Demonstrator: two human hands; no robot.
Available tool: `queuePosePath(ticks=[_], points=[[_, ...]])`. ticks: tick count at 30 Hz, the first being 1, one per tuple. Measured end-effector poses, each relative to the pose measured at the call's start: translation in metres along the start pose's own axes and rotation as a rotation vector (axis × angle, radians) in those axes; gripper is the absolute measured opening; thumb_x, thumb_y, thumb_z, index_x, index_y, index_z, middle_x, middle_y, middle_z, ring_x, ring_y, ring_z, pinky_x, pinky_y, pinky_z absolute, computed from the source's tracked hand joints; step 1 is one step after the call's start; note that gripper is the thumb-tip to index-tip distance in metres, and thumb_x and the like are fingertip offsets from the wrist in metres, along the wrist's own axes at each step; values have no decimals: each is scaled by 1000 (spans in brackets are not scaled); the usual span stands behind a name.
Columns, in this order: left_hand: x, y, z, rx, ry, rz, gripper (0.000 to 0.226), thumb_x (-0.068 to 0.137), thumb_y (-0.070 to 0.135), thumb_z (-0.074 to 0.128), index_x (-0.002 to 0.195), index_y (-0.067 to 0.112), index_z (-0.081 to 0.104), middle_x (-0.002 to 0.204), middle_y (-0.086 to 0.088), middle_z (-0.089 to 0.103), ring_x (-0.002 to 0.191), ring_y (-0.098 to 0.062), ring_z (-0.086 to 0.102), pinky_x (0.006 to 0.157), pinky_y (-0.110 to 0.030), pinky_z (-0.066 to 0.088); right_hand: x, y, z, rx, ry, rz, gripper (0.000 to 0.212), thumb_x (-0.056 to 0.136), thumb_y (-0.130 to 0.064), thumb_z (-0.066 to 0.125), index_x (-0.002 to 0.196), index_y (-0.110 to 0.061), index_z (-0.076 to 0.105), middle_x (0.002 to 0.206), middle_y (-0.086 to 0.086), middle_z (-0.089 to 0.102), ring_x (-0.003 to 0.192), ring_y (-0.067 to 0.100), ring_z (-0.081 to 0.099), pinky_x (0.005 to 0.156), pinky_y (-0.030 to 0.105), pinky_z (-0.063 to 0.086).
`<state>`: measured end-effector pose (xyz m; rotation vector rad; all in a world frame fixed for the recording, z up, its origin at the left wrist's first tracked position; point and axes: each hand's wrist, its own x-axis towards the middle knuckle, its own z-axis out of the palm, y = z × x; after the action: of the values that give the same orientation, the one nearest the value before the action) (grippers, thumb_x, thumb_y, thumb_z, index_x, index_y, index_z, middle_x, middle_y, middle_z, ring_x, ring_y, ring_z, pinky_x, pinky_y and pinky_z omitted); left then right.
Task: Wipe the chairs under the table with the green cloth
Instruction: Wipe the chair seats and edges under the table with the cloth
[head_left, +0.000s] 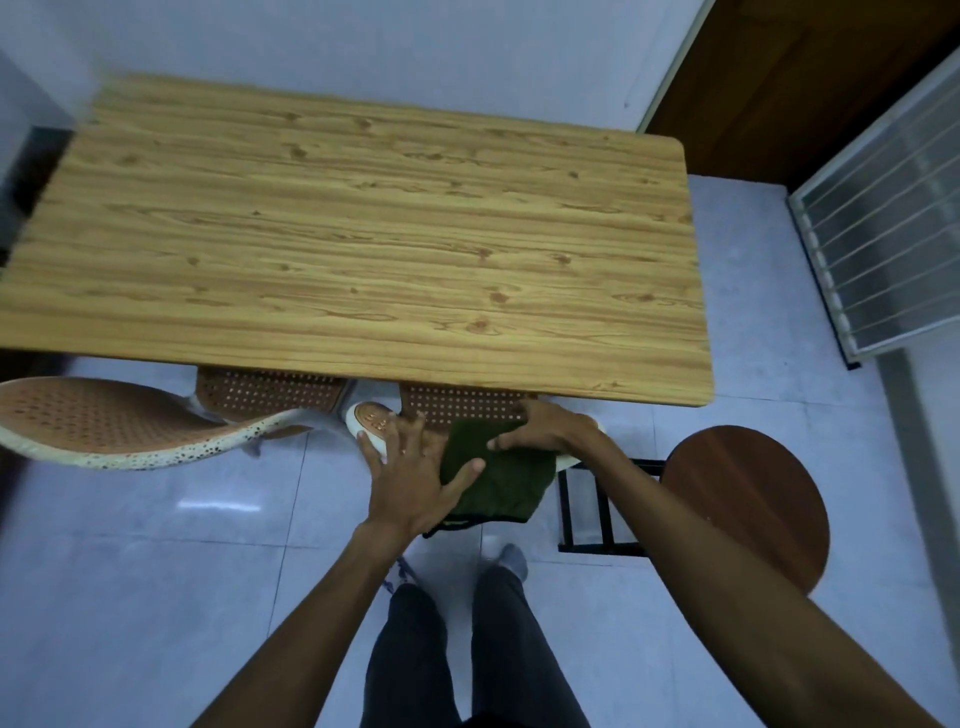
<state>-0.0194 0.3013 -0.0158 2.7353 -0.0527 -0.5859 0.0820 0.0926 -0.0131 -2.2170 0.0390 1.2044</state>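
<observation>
A dark green cloth (498, 480) lies draped over the curved back of an orange perforated chair (462, 404) tucked under the wooden table (363, 234). My right hand (540, 427) presses down on the cloth's upper edge. My left hand (410, 470) rests with fingers spread on the chair back's left end, its thumb touching the cloth. A second orange chair (104, 421) stands to the left, its seat partly under the table.
A round brown stool (748, 499) with a black frame stands close on the right. A barred window panel (883, 234) leans at the far right. Pale tiled floor (156, 597) lies around my legs.
</observation>
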Motion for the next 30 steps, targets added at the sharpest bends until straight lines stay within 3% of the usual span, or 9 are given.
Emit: queuePosePath(ticks=[5,9,12,15,17,20,24,27,30], points=[[2,10,-3,-98,62,2,46,99,53,33,129,24,52,147,-1,46,149,-27,20,111,-71,-9,-2,-10,5,-42,191,-180,47,82,-47,77,115,-16,67,104,-1,67,98,19,64,65,20,43],[-14,7,-12,-331,200,4,29,103,36,36,119,16,50,121,-4,62,125,-23,51,118,-59,14,-26,-29,21,43,356,-346,32,93,-57,59,97,-26,63,92,-9,65,80,9,60,60,17,41],[-38,-9,-37,-432,286,-24,27,102,43,36,109,20,49,101,-1,61,96,-20,58,83,-38,49,-42,-55,39,125,464,-373,41,94,-61,53,87,-21,60,82,-2,68,76,14,65,63,33,51],[-60,-36,-64,-463,333,-17,24,101,46,36,112,25,43,94,5,60,81,-16,62,57,-27,45,-50,-90,58,166,487,-437,35,95,-60,52,82,-28,56,75,-7,63,69,4,62,56,28,47],[-72,-63,-79,-449,373,-19,22,102,42,37,109,23,44,95,0,64,80,-20,64,57,-33,48,-53,-120,73,166,465,-476,38,95,-61,51,84,-25,57,78,-6,65,70,4,63,58,29,50],[-85,-109,-100,-464,379,-16,19,103,39,39,107,22,44,99,-6,67,86,-24,66,67,-43,54,-50,-162,96,165,465,-532,37,94,-61,52,80,-27,54,74,-9,64,66,-2,63,49,13,43],[-102,-179,-121,-433,376,3,11,102,40,38,99,30,38,94,2,65,79,-16,62,53,-21,39,-37,-220,138,159,492,-546,37,91,-63,54,73,-31,51,67,-11,62,62,-4,61,47,12,40],[-117,-240,-135,-393,398,-30,13,102,42,38,94,33,33,87,5,60,76,-19,62,49,-18,30,-19,-266,180,150,490,-529,37,90,-63,56,81,-28,60,76,-10,68,67,-1,63,56,21,47],[-131,-289,-143,-379,384,-69,12,101,45,37,97,34,35,90,4,64,78,-19,64,53,-25,42,-4,-301,218,148,461,-516,38,92,-60,59,103,-25,69,95,-9,73,84,5,69,72,27,56]])
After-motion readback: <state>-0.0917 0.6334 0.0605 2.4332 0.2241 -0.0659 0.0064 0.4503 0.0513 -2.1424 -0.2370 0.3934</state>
